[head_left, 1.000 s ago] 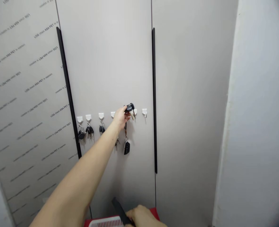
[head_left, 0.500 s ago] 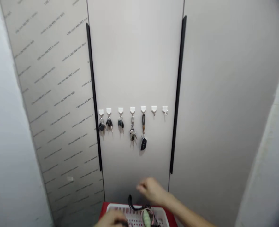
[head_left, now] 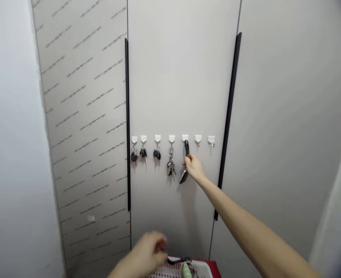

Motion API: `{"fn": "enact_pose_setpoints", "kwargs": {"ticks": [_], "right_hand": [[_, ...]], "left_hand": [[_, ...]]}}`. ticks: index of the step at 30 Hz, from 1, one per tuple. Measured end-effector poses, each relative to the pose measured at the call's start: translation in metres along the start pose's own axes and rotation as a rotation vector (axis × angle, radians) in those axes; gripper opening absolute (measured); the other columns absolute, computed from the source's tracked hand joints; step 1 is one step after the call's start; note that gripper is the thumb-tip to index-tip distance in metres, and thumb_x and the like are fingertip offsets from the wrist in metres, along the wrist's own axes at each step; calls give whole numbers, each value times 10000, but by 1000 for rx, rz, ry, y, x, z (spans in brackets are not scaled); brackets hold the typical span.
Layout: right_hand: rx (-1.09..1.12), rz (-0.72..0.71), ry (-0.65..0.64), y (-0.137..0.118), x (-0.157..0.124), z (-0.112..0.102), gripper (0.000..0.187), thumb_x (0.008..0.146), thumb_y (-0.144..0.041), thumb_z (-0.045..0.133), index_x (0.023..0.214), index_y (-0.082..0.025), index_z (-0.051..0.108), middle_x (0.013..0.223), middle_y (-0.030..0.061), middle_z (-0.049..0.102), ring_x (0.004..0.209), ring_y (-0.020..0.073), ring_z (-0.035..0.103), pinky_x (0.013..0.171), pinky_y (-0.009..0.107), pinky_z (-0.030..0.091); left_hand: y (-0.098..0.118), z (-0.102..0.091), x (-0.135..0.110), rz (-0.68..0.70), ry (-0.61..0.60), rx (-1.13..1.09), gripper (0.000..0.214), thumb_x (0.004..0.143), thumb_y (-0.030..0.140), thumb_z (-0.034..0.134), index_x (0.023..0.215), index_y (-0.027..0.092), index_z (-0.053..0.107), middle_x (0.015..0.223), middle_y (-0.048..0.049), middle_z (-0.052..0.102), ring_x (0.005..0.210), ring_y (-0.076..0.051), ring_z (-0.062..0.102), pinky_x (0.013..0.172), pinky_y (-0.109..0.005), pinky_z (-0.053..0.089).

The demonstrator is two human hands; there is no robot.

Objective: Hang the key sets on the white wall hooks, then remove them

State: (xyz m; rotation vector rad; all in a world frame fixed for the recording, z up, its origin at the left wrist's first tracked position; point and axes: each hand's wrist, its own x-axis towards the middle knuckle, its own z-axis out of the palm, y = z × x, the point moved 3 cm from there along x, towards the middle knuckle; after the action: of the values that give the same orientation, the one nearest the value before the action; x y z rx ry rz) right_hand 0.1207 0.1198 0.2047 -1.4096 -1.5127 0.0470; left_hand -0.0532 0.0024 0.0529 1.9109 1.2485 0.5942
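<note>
A row of white wall hooks (head_left: 172, 138) runs across a grey cupboard door (head_left: 182, 77). Key bunches hang from the first hooks, among them one with black fobs (head_left: 157, 154) and one with silver keys (head_left: 171, 166). My right hand (head_left: 194, 167) reaches up and grips the dark strap of a car key fob (head_left: 183, 177) that hangs from the fifth hook. The two hooks on the right (head_left: 204, 140) are bare. My left hand (head_left: 149, 249) is low, blurred, fingers curled, just above a red basket (head_left: 193, 269) with a white inner tray.
Black vertical handles (head_left: 228, 123) run down the cupboard doors. A panel with protective printed film (head_left: 80, 116) stands on the left, white walls (head_left: 329, 154) on both sides. The basket holds a black strap and a greenish object (head_left: 185, 270).
My left hand has come down from the hooks to the basket. My right hand rose from the basket and took hold of the hanging fob strap. The view shifted left.
</note>
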Motion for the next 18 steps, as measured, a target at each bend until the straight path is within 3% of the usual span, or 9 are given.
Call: {"fn": "enact_pose_setpoints", "kwargs": {"ticks": [3, 7, 11, 15, 18], "right_hand": [[18, -59, 59, -18, 8, -19, 271, 677, -325, 312, 703, -147, 514, 536, 14, 535, 481, 110, 468, 479, 209, 325], [85, -171, 76, -47, 6, -43, 251, 657, -335, 351, 653, -145, 515, 463, -14, 480, 415, 89, 415, 430, 193, 296], [188, -127, -261, -42, -38, -40, 222, 659, -318, 356, 620, -147, 493, 414, -46, 412, 365, 62, 345, 389, 175, 269], [255, 30, -655, 7, -113, -14, 193, 655, -283, 353, 619, -142, 479, 408, -56, 386, 367, 52, 330, 385, 165, 263], [253, 168, -935, 50, -168, 15, 172, 618, -260, 381, 551, -143, 487, 405, -60, 339, 363, 44, 306, 364, 161, 232]], "left_hand": [[39, -40, 40, 137, 317, -21, 311, 612, 256, 448, 885, 119, 501, 872, -69, 542, 786, -144, 473, 712, -232, 344], [79, -69, 96, 43, 659, -27, 472, 594, 324, 480, 1018, 135, 392, 994, -99, 484, 839, -170, 468, 707, -264, 354], [90, -64, 126, -94, 747, 1, 458, 564, 343, 507, 971, 150, 424, 961, -125, 512, 871, -244, 464, 678, -337, 361], [91, -62, 136, -26, 710, -45, 199, 611, 257, 446, 751, 139, 524, 756, -94, 581, 726, -205, 523, 599, -287, 380], [99, -74, 134, 73, 676, -67, 198, 658, 276, 376, 670, 146, 524, 635, -35, 573, 616, -132, 526, 533, -208, 381]]}}
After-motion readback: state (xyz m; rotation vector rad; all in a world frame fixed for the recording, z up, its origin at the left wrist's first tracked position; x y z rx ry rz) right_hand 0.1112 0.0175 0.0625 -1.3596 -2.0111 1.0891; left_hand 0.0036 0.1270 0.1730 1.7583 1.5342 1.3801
